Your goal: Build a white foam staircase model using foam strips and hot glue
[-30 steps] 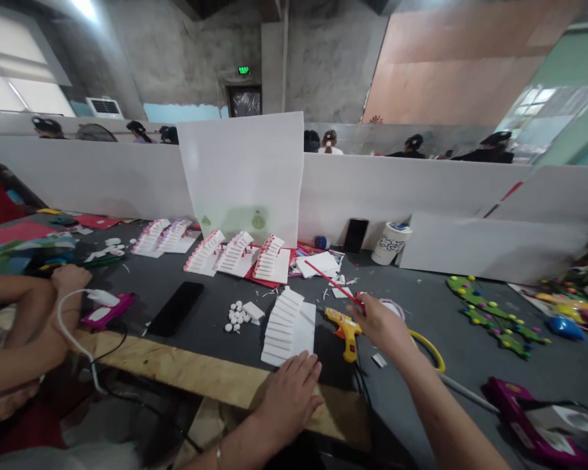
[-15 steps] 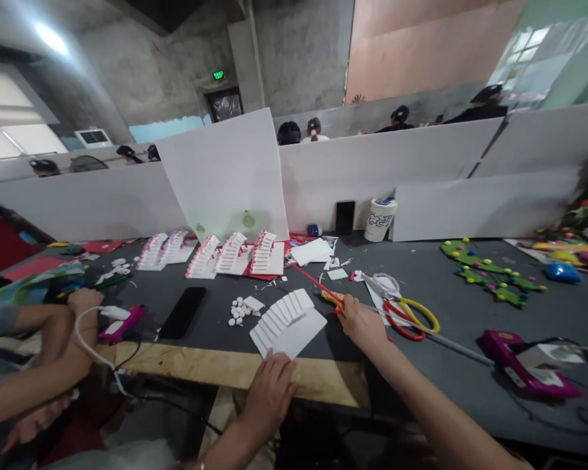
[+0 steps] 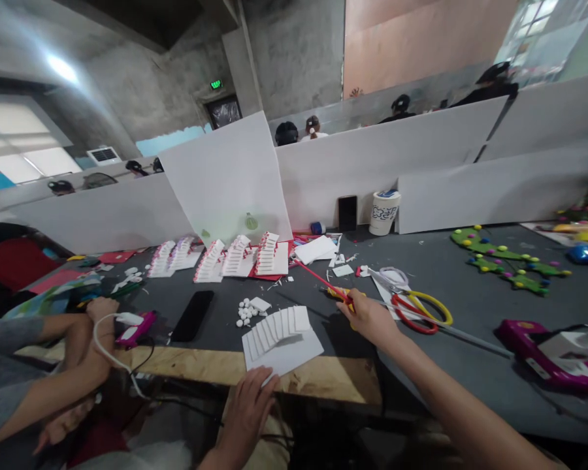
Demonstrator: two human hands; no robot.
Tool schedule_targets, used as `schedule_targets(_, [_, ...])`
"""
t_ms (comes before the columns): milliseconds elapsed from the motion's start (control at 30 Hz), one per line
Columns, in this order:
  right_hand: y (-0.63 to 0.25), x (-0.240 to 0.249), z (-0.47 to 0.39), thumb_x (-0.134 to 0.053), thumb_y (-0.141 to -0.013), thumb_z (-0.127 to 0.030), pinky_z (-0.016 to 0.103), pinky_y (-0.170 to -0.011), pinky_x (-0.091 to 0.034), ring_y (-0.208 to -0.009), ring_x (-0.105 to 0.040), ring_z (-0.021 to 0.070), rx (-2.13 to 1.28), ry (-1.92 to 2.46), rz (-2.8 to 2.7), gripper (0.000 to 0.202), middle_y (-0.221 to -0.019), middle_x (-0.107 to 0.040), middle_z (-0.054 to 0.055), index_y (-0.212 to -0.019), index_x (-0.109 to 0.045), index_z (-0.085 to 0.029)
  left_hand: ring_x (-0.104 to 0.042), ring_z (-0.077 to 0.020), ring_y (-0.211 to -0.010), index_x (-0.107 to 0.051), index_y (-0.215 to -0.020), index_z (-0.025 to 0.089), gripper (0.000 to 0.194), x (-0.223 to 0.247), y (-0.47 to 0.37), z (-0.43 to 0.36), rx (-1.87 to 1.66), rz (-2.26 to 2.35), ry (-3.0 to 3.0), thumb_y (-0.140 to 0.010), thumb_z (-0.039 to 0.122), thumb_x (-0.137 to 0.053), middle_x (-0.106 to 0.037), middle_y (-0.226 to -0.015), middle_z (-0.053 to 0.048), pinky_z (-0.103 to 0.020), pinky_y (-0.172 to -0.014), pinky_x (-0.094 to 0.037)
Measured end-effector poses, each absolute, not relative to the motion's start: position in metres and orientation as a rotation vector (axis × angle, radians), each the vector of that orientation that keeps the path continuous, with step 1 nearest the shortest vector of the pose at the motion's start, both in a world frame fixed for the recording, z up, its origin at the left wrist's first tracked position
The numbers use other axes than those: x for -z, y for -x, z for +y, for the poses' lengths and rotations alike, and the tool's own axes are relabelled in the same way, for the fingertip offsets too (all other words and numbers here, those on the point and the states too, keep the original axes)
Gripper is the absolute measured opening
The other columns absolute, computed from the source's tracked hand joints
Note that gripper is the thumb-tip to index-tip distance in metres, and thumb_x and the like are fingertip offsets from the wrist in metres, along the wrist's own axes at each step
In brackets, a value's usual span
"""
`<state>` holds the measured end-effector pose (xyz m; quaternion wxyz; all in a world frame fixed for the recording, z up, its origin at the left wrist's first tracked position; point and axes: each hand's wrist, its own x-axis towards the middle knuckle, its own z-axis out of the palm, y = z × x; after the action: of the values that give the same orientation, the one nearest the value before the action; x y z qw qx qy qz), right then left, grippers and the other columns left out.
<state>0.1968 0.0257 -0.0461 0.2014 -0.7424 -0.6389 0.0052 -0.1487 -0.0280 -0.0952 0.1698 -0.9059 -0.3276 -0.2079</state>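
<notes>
A white card (image 3: 294,352) lies at the table's front edge, with a fan of stepped white strips (image 3: 277,329) on it. My left hand (image 3: 247,408) pinches the card's near edge, its fingers bent over the corner. Farther right, my right hand (image 3: 370,316) is closed around a long thin red stick (image 3: 321,277) that points up and left. Something yellow (image 3: 340,292) shows beside those fingers; its kind is partly hidden. A grey rod (image 3: 477,341) extends rightward from behind the hand. Small white balls (image 3: 246,310) sit in a heap beyond the card.
Scissors with red and yellow handles (image 3: 428,310) lie by my right forearm. Several fanned white pieces with red ends (image 3: 272,258) stand behind. A black phone (image 3: 193,316), a paper cup (image 3: 385,214) and magenta devices (image 3: 543,356) are around. A co-worker's arm (image 3: 91,365) rests at left.
The white card has turned and come nearer the front edge, my left hand moving left and down with it. My right hand stays closed on the red stick. The view has shifted slightly.
</notes>
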Motion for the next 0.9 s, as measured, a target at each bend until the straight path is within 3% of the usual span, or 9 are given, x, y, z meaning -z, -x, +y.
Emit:
schedule_targets(133, [-0.202,0.044,0.027,-0.041,-0.094,-0.031,0.026,-0.051,-0.028,-0.064,-0.065,0.0203,-0.102,1.96,-1.777,0.016,-0.074,-0.068,0.006,-0.087,-0.051,-0.022,-0.06,-0.0182,-0.108,-0.053,-0.132,0.022,0.048,0.104,0.165,-0.024,0.649,-0.94,2.623,-0.091,0.004,-0.038,-0.066,-0.11,-0.009,-0.033,-0.092,-0.052])
schedule_targets(367, [-0.21,0.035,0.023,-0.036,-0.096,-0.039,0.025,-0.048,-0.023,-0.059,-0.062,0.0191,-0.144,1.968,-1.799,0.026,-0.068,-0.067,0.003,-0.089,-0.056,-0.024,-0.063,-0.019,-0.104,-0.048,-0.138,0.023,0.05,0.106,0.179,-0.017,0.768,-0.895,2.622,-0.093,0.005,-0.035,-0.067,-0.104,-0.01,-0.033,-0.09,-0.054])
schedule_targets(667, [-0.219,0.035,0.02,-0.036,-0.093,-0.046,0.026,-0.047,-0.029,-0.053,-0.058,0.0186,-0.199,1.864,-1.714,0.032,-0.06,-0.062,0.001,-0.085,-0.058,-0.025,-0.054,-0.0196,-0.125,-0.036,-0.146,0.023,0.057,0.09,0.161,-0.011,0.924,-0.858,2.602,-0.092,0.004,-0.033,-0.065,-0.123,-0.01,-0.036,-0.1,-0.051])
schedule_targets(867, [-0.251,0.004,0.02,-0.048,-0.085,-0.055,0.029,-0.053,-0.042,-0.059,-0.057,0.0188,-0.351,1.548,-1.601,0.036,-0.065,-0.062,0.003,-0.086,-0.064,-0.023,-0.051,-0.0182,-0.128,-0.05,-0.135,0.019,0.048,0.094,0.13,-0.011,0.855,-0.97,2.663,-0.09,0.006,-0.038,-0.065,-0.124,-0.01,-0.035,-0.102,-0.05])
schedule_targets(900, [-0.263,-0.001,0.009,-0.052,-0.084,-0.056,0.029,-0.053,-0.044,-0.061,-0.057,0.0185,-0.409,1.508,-1.554,0.037,-0.069,-0.063,0.003,-0.093,-0.066,-0.022,-0.051,-0.019,-0.127,-0.053,-0.131,0.018,0.043,0.093,0.126,-0.012,0.839,-1.014,2.668,-0.09,0.009,-0.042,-0.065,-0.124,-0.01,-0.037,-0.103,-0.049])
